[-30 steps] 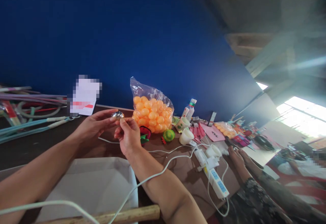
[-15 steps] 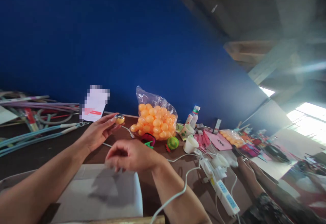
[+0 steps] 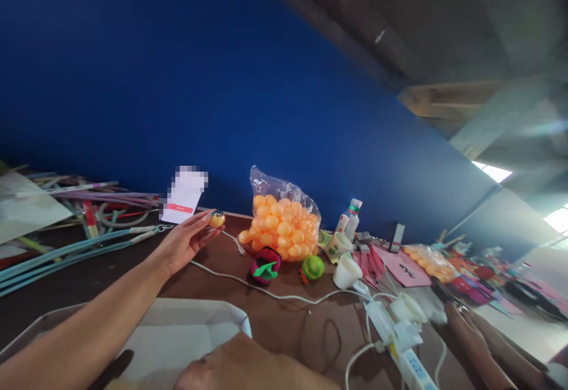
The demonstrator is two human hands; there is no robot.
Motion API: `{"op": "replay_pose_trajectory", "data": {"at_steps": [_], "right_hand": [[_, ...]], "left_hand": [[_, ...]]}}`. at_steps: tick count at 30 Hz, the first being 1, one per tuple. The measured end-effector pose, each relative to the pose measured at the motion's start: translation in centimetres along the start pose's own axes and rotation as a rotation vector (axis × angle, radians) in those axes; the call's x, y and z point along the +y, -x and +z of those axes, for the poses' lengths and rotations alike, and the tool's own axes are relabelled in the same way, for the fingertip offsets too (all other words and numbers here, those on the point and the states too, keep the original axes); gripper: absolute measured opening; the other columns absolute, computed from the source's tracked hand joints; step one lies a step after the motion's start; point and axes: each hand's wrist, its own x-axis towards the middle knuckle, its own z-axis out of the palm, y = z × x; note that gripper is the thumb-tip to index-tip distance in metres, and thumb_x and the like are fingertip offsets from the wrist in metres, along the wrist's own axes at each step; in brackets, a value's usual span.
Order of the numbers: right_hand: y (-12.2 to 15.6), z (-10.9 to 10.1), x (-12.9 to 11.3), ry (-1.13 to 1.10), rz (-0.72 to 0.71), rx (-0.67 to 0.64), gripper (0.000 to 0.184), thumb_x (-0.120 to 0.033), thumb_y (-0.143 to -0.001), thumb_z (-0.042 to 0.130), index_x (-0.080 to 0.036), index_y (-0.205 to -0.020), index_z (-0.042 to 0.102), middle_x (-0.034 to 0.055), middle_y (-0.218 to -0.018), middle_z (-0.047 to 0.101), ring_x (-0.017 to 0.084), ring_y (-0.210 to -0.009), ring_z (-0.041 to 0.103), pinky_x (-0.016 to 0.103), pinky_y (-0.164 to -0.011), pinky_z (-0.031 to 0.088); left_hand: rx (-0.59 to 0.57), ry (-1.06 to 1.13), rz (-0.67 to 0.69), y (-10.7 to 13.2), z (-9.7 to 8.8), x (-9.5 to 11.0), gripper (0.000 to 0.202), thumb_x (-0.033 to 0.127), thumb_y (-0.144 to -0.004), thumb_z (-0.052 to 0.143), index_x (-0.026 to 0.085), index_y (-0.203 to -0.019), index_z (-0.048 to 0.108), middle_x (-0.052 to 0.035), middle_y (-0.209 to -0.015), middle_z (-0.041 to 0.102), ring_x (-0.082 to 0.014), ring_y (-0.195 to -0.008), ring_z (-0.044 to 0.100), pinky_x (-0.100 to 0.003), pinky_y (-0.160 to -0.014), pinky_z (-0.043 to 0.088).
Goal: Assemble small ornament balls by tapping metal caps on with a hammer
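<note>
Between the fingertips of my left hand (image 3: 189, 239) is a small shiny ball (image 3: 217, 219), silvery on top and golden below. This hand is raised over the dark brown table, just in front of a propped white card or screen with a red bar (image 3: 181, 197). My right hand (image 3: 239, 363) is low at the bottom edge, over an open pale box (image 3: 199, 305). Its fingers are out of sight, so whether it holds anything does not show. A clear bag of orange balls (image 3: 286, 224) stands to the right of my left hand.
In front of the bag are a dark pink and green item (image 3: 266, 267) and a green round one (image 3: 312, 267). A white cup (image 3: 347, 271), a bottle (image 3: 350, 219) and a power strip (image 3: 415, 369) with cables lie rightward. Another person's hands (image 3: 470, 331) are far right. Blue cords (image 3: 89, 249) lie left.
My right hand has moved down toward the bottom edge, over the box. My left hand keeps the ball in its fingertips. The view has shifted, so the table things sit lower and further right.
</note>
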Motion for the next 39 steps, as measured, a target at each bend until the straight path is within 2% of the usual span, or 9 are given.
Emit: {"op": "replay_pose_trajectory", "data": {"at_steps": [3, 6, 11, 14, 18, 23, 27, 34, 39], "right_hand": [[1.0, -1.5, -0.1, -0.227, 0.033, 0.095, 0.014, -0.038, -0.081, 0.064, -0.024, -0.083, 0.064, -0.0009, -0.074, 0.068, 0.016, -0.068, 0.066, 0.022, -0.057, 0.044], [1.0, -2.2, 0.1, -0.580, 0.073, 0.255, 0.015, -0.034, -0.091, 0.054, -0.020, -0.089, 0.058, -0.0006, -0.076, 0.064, 0.010, -0.055, 0.059, 0.018, -0.049, 0.043], [-0.8, -1.9, 1.7, -1.025, 0.074, 0.656, 0.034, -0.051, -0.096, 0.048, -0.019, -0.108, 0.051, -0.0021, -0.078, 0.054, 0.004, -0.041, 0.043, 0.016, -0.034, 0.035], [-1.5, -1.9, 2.7, -1.134, 0.055, 0.786, 0.044, -0.056, -0.093, 0.052, -0.019, -0.117, 0.050, -0.0023, -0.081, 0.053, 0.003, -0.042, 0.042, 0.015, -0.032, 0.034], [-1.5, -2.1, 3.0, -1.080, 0.041, 0.872, 0.040, -0.054, -0.094, 0.051, -0.020, -0.116, 0.051, -0.0022, -0.082, 0.054, 0.003, -0.043, 0.042, 0.014, -0.032, 0.033], [-1.6, -1.8, 2.9, -0.974, 0.080, 0.836, 0.027, -0.046, -0.097, 0.048, -0.019, -0.099, 0.051, -0.0019, -0.079, 0.055, 0.003, -0.043, 0.041, 0.014, -0.033, 0.032], [-1.7, -1.5, 3.3, -0.853, 0.095, 0.855, 0.021, -0.040, -0.099, 0.044, -0.020, -0.101, 0.050, -0.0005, -0.084, 0.058, 0.003, -0.046, 0.045, 0.014, -0.038, 0.036], [-1.5, -1.3, 3.2, -0.705, 0.114, 0.860, 0.025, -0.040, -0.101, 0.041, -0.020, -0.110, 0.053, 0.0007, -0.085, 0.061, 0.005, -0.050, 0.048, 0.017, -0.045, 0.040], [-1.7, -0.9, 3.3, -0.708, 0.117, 0.851, 0.025, -0.041, -0.100, 0.043, -0.020, -0.108, 0.053, 0.0014, -0.085, 0.062, 0.006, -0.049, 0.049, 0.018, -0.044, 0.039]], "left_hand": [[0.003, -0.004, 0.004, 0.0, 0.1, 0.1, 0.017, 0.010, -0.081, 0.072, 0.014, -0.096, 0.077, -0.0092, -0.092, 0.080, -0.0196, -0.080, 0.077, -0.025, -0.075, 0.063], [0.002, -0.036, -0.013, 0.0, 0.1, 0.2, 0.017, 0.009, -0.081, 0.072, 0.013, -0.096, 0.077, -0.0100, -0.091, 0.080, -0.0192, -0.078, 0.077, -0.024, -0.074, 0.063], [0.001, -0.068, -0.009, 0.1, 0.2, 0.0, 0.019, 0.010, -0.077, 0.075, 0.014, -0.095, 0.078, -0.0094, -0.091, 0.080, -0.0185, -0.078, 0.076, -0.024, -0.072, 0.063], [-0.011, -0.089, -0.024, 0.2, 0.3, 0.0, 0.022, 0.015, -0.076, 0.079, 0.013, -0.097, 0.077, -0.0090, -0.090, 0.080, -0.0188, -0.080, 0.076, -0.023, -0.072, 0.062], [-0.037, -0.106, -0.044, 0.3, 0.3, 0.0, 0.031, 0.020, -0.069, 0.085, 0.013, -0.099, 0.077, -0.0087, -0.087, 0.080, -0.0198, -0.078, 0.076, -0.024, -0.071, 0.062], [-0.036, -0.114, -0.039, 0.4, 0.5, 0.0, 0.034, 0.023, -0.066, 0.088, 0.014, -0.097, 0.077, -0.0079, -0.086, 0.080, -0.0189, -0.077, 0.076, -0.025, -0.072, 0.062], [-0.021, -0.119, -0.034, 0.6, 0.8, 0.1, 0.028, 0.020, -0.070, 0.085, 0.013, -0.096, 0.077, -0.0075, -0.086, 0.080, -0.0182, -0.076, 0.076, -0.024, -0.072, 0.062], [-0.023, -0.136, -0.033, 0.5, 0.7, 0.0, 0.026, 0.019, -0.073, 0.083, 0.013, -0.097, 0.076, -0.0070, -0.088, 0.080, -0.0169, -0.076, 0.074, -0.024, -0.073, 0.062], [-0.037, -0.131, -0.024, 0.5, 0.8, 0.0, 0.024, 0.017, -0.073, 0.082, 0.012, -0.096, 0.076, -0.0074, -0.092, 0.080, -0.0157, -0.077, 0.074, -0.024, -0.073, 0.062]]}}
